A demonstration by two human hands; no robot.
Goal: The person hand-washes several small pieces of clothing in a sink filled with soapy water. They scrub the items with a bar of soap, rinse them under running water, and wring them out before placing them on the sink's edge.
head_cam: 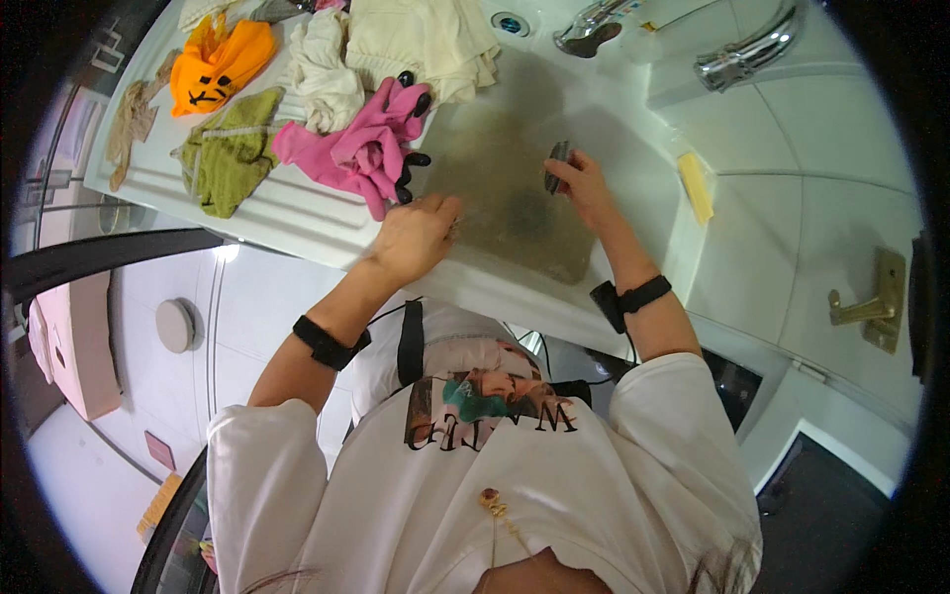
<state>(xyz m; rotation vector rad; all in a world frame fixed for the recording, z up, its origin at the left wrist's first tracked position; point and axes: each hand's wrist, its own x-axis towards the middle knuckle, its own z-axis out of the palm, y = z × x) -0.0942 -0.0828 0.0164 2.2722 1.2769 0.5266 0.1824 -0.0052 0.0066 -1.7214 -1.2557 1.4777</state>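
My right hand (582, 182) is over the sink basin (631, 148), pinching a small dark grey item (557, 167) between thumb and fingers. Whether it is a folded cloth or a scrubber cannot be made out. Murky brownish water (482, 163) stands in the basin, with a dark blurred patch below the right hand. At the basin's front left rim is my left hand (419, 234), back upward and fingers curled; its palm is hidden. Just beyond it a pink glove (356, 148) with black fingertips lies crumpled on the ribbed white washboard (326, 200).
On the washboard lie a green cloth (234, 152), an orange knit piece (223, 67) with a stitched face, a tan stocking-like piece (133, 126) and cream garments (415, 44). Chrome faucets (742, 63) overhang the back. A yellow bar (695, 188) rests on the right ledge.
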